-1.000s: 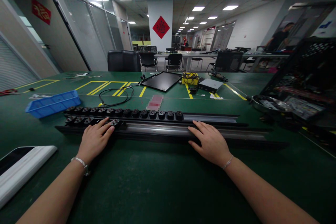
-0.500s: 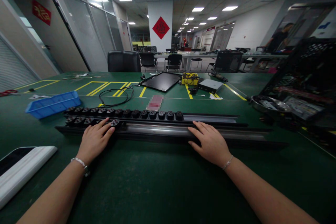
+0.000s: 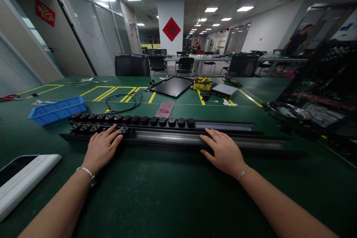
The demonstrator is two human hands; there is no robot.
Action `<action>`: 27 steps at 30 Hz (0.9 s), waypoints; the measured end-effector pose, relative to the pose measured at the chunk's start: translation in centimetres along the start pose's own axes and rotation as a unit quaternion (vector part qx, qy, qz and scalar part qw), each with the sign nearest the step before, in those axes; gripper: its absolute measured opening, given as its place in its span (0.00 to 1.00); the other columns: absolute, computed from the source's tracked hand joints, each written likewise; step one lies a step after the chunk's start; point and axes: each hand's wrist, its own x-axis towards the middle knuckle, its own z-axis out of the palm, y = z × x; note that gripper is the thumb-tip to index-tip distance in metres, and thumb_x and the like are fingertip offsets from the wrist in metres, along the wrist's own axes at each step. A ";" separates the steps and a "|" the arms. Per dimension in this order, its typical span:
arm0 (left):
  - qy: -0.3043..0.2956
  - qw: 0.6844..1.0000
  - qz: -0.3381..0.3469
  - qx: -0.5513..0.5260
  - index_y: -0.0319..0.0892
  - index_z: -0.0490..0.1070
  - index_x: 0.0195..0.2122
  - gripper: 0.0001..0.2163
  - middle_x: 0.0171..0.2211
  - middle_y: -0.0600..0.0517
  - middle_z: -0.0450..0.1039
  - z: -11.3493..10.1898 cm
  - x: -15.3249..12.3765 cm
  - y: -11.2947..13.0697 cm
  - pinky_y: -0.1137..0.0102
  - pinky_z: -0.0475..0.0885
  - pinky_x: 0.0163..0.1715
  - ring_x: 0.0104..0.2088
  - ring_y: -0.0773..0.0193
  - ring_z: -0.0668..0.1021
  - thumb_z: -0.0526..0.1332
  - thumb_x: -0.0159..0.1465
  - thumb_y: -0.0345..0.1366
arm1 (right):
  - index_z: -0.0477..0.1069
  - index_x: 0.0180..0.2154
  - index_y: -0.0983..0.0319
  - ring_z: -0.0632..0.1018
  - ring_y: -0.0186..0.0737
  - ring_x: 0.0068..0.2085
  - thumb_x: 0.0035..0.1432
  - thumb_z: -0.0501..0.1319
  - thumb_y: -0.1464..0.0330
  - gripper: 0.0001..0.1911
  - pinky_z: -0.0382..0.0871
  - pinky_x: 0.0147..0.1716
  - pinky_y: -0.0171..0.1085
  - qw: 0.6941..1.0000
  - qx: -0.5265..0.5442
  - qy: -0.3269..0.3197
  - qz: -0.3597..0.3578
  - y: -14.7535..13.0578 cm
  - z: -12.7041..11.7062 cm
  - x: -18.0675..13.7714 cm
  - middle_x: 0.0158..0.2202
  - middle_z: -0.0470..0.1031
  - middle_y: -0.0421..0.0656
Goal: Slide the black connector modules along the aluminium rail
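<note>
Hands unmoved since earlier | left hand (image 3: 102,148), fingers spread, touches small black socket module (image 3: 123,130) | right hand (image 3: 223,152), fingers apart, flat on long black metal rail (image 3: 167,138) lying 9-to-3 o'clock | red diamond sign (image 3: 170,29), writing unreadable

The left grip (image 3: 102,148) lies flat over the near rail (image 3: 173,138), so how far the near row of socket modules (image 3: 83,127) runs beneath its palm cannot be told, and the right grip (image 3: 223,150) hides another stretch of that rail. The white panel (image 3: 25,176) at lower left is cut off by the left edge, and the black crate (image 3: 329,81) is cropped by the right edge, its contents too dark to make out. A pink patch (image 3: 164,109) on the tabletop (image 3: 167,193) is blurred, and the person (image 3: 298,39) far off at right is too small to make out.
</note>
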 end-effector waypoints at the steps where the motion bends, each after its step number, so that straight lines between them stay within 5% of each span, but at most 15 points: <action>1: 0.000 1.000 0.002 0.002 0.42 0.72 0.49 0.25 0.60 0.47 0.62 -0.1 0.0 0.0 0.52 0.61 0.53 0.51 0.49 0.72 0.40 0.64 0.47 | 0.68 0.53 0.60 0.66 0.51 0.56 0.58 0.54 0.57 0.24 0.59 0.53 0.48 1.000 0.000 0.000 0.000 0.0 0.0 0.0 0.57 0.65 0.51; 27: -0.005 1.000 0.014 0.012 0.39 0.69 0.51 0.25 0.58 0.45 0.64 -0.6 -0.2 1.1 0.49 0.57 0.56 0.55 0.50 0.69 0.38 0.66 0.44 | 0.69 0.52 0.60 0.66 0.50 0.57 0.57 0.55 0.58 0.23 0.59 0.54 0.48 1.000 0.003 0.003 0.004 0.0 0.1 0.0 0.58 0.65 0.51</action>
